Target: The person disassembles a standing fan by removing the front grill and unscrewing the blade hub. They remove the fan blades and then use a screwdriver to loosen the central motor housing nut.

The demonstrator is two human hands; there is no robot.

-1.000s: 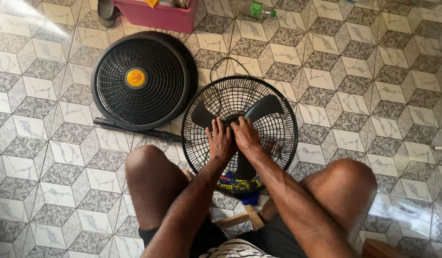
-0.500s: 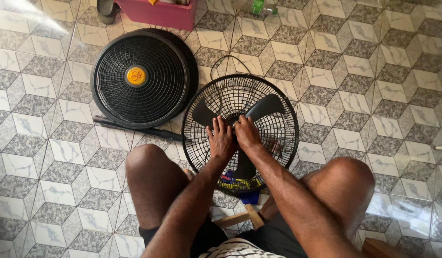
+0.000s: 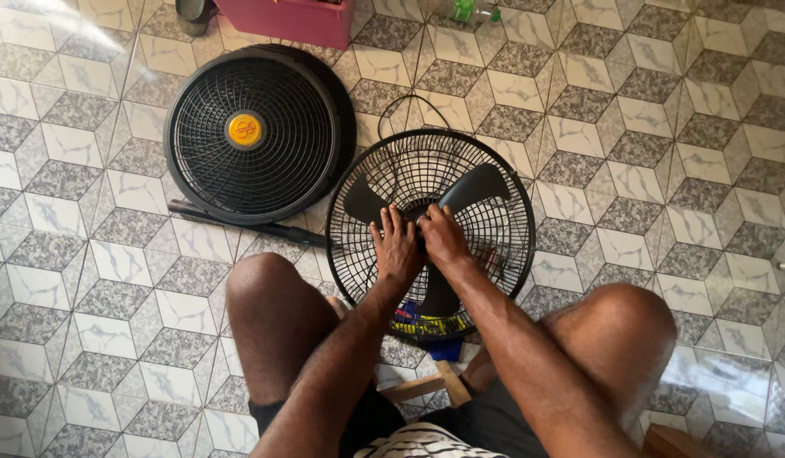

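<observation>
On the tiled floor [image 3: 87, 280], between the person's bare knees, lies a fan with its front cover removed. The rear grille [image 3: 503, 254] is a black wire basket, and inside it sits the dark grey blade wheel [image 3: 477, 185] with three blades. Both hands are on the middle of this wheel, so it lies directly under and in front of them, away from the body. The left hand [image 3: 398, 251] rests flat with the fingers spread and pointing forward, its grip open and only pressing on the hub area. The right hand [image 3: 444, 237] is just beside it, touching it, with the fingers curled over the hub; whether it really pinches something there, I cannot tell. Both hands are equally near, and the axis of the fan points up toward the camera. One blade reaches up right, one up left, one down toward the body. To the left lies the front grille [image 3: 248, 136], round, black, with a yellow centre cap, and a dark rod [image 3: 240, 222] lies below it.
</observation>
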